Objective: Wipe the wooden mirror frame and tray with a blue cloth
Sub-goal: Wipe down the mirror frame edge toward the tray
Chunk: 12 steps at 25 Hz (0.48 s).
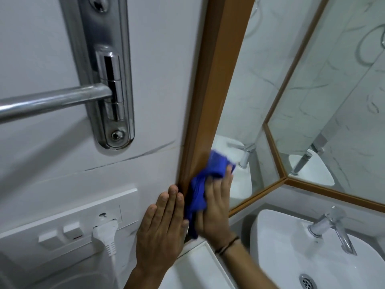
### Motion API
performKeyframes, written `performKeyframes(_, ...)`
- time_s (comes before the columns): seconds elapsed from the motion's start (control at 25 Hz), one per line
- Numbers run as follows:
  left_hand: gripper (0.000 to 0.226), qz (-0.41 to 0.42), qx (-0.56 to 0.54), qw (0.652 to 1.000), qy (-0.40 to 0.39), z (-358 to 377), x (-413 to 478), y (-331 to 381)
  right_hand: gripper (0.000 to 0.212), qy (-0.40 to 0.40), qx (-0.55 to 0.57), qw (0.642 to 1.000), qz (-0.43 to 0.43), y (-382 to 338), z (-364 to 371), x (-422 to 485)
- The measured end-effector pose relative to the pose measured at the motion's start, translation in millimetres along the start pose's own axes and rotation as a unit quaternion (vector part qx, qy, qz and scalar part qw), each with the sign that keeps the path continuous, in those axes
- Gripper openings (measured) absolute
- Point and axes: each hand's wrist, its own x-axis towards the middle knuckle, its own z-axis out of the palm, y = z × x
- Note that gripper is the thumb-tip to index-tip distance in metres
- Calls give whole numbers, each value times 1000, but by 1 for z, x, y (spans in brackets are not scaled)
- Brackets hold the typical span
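Note:
The wooden mirror frame (210, 84) runs up the wall left of the mirror glass, and more of its brown edging borders the angled panels on the right. My right hand (214, 207) presses a crumpled blue cloth (206, 180) flat against the lower part of the frame's left upright. My left hand (162, 230) lies flat and open on the white wall just left of the frame, fingertips touching its edge. A white tray or shelf (195, 263) sits below the hands, partly hidden by my forearms.
A white basin (291, 253) with a chrome tap (333, 228) is at the lower right. A chrome towel rail bracket (108, 76) and bar stick out of the wall at upper left. A white switch plate (68, 224) with a plug (106, 234) sits at lower left.

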Motion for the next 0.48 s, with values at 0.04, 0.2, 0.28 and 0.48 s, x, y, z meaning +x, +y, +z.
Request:
performKeyframes(0.04, 66, 2, -1, 1000, 5, 0, 1, 0, 62, 43, 19, 998, -52, 9, -14, 54)
performKeyframes(0.2, 67, -9, 23, 1000, 19, 2, 0, 2, 66, 152, 45, 986, -47, 8, -25, 149)
performKeyframes(0.28, 68, -10, 29, 999, 18, 1, -1, 2, 65, 126, 37, 991, -22, 0, -10, 96)
performKeyframes(0.48, 68, 0, 10, 1000, 1, 5, -12, -3, 62, -149, -76, 978, 123, -4, 27, -140)
